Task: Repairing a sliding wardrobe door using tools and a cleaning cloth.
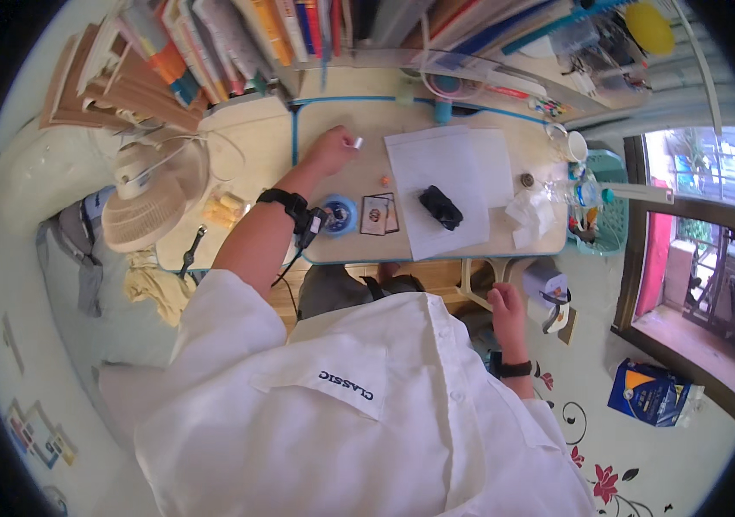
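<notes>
My left hand (330,153) reaches over the far left part of the pale desk (333,112), its fingers closed on a small white object (356,143) whose kind I cannot make out. Nearer to me lie a round blue container (339,214) and some picture cards (375,214). A tiny orange piece (385,181) sits just beyond the cards. To their right, a black bundled item (441,208) rests on white paper sheets (436,159). My right hand (507,303) is off the desk near its front edge, fingers curled in; whatever they may hold is hidden.
Books (212,43) line the back shelf. A fan (147,189) and a watch (194,247) are at the left. On the right are a white cup (571,146), a clear bottle (570,191), crumpled tissue (531,215) and a teal basket (613,233).
</notes>
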Demonstrator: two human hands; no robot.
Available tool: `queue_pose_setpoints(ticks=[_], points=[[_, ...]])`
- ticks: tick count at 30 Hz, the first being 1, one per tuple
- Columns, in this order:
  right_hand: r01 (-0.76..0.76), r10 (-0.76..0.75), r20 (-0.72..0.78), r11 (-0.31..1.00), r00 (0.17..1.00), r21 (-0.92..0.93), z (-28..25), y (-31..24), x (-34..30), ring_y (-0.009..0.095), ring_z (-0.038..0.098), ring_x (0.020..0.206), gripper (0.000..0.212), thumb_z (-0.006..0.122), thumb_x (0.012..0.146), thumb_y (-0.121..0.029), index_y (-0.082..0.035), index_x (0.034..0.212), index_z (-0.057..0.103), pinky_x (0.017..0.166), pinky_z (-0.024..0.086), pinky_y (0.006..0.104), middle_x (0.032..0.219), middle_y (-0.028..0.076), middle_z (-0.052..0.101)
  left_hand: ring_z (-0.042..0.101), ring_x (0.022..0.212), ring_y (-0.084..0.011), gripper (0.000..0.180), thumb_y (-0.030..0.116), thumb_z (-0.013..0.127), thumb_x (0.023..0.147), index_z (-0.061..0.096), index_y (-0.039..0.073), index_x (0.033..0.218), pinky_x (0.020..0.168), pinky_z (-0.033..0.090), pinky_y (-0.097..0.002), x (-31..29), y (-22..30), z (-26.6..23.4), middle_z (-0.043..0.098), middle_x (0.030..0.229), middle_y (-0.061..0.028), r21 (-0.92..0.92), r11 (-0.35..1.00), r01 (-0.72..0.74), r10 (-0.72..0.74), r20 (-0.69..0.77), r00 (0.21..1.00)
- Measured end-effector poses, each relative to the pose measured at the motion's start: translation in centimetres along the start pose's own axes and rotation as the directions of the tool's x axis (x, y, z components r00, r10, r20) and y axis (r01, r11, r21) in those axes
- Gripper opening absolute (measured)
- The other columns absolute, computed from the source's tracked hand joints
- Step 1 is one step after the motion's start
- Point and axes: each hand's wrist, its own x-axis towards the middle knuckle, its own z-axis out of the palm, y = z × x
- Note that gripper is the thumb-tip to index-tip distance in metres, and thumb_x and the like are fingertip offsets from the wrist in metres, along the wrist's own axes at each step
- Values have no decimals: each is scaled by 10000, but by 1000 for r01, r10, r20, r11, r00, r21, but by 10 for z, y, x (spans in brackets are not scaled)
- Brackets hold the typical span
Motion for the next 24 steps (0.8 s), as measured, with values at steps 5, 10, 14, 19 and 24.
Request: queue_pose_setpoints(ticks=[5, 10, 14, 19, 24], points=[[174, -181, 120, 982, 976, 73, 38, -66, 42, 105, 558, 816, 179, 603, 958, -97, -4, 1110, 610, 766, 478, 266, 902, 15, 619, 627, 782, -155, 195, 143, 725, 846, 691, 48, 1013, 703, 507, -314, -68, 28, -39, 681, 890, -63, 25, 936, -351, 350, 27, 936], [-59, -316, 512, 806, 799, 589, 108, -178, 59, 201, 582, 1068, 464, 498, 1031, -294, 41, 1351, 471, 957, 456, 337, 1211, 124, 609, 606, 769, -112, 184, 139, 734, 855, 668, 46, 1000, 675, 498, -283, -177, 77, -62, 663, 873, -18, -572, 810, -133, 164, 3, 986], [-511, -353, 856, 692, 377, 510, 141, -237, 33, 322, 487, 1300, 706, 315, 1044, -528, 43, 1458, 334, 1111, 364, 439, 1441, 210, 470, 580, 712, -64, 160, 163, 734, 880, 627, 61, 942, 609, 471, -221, -259, 93, -70, 648, 842, 1, -751, 652, -103, 11, -127, 992], [-543, -195, 978, 815, 68, 200, 156, -257, -34, 335, 455, 1342, 763, 277, 1030, -580, 52, 1451, 352, 1124, 342, 449, 1437, 216, 470, 565, 664, -61, 174, 140, 744, 867, 593, 60, 904, 557, 449, -228, -357, 74, -56, 646, 799, -12, -765, 629, -137, -233, -353, 906], [-281, -122, 990, 955, -75, 96, 200, -238, -86, 323, 529, 1236, 640, 348, 1044, -507, 59, 1316, 475, 1074, 390, 430, 1326, 203, 545, 573, 718, -72, 183, 120, 745, 859, 580, 47, 887, 624, 470, -251, -450, 41, -38, 669, 844, -28, -726, 672, -144, -322, -462, 826]])
